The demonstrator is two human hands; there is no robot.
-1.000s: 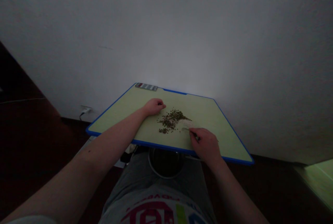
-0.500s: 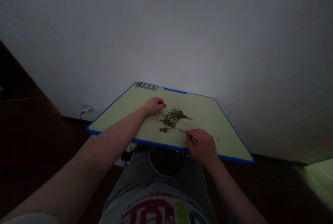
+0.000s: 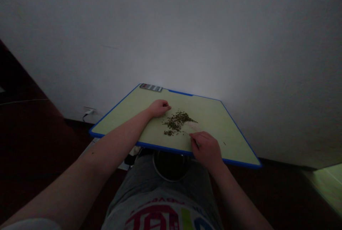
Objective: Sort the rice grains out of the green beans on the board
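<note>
A pale green board with a blue rim (image 3: 229, 158) lies across my lap. A pile of small dark green beans (image 3: 176, 122) sits at its middle, with a small patch of whitish grains (image 3: 192, 126) on its right side. My left hand (image 3: 158, 108) rests curled on the board just left of the pile, fingers closed with nothing visible in them. My right hand (image 3: 206, 149) lies at the board's near edge, pinched on a thin metal tool, probably tweezers, whose tip points toward the pile.
A dark round bowl (image 3: 169, 164) sits in my lap under the board's near edge. A small striped strip (image 3: 151, 87) lies at the board's far left corner. A white wall rises behind. A plug and cable (image 3: 87, 112) lie on the dark floor at left.
My right hand has slid a little left along the near edge, toward the pile. The left hand and the beans have stayed put.
</note>
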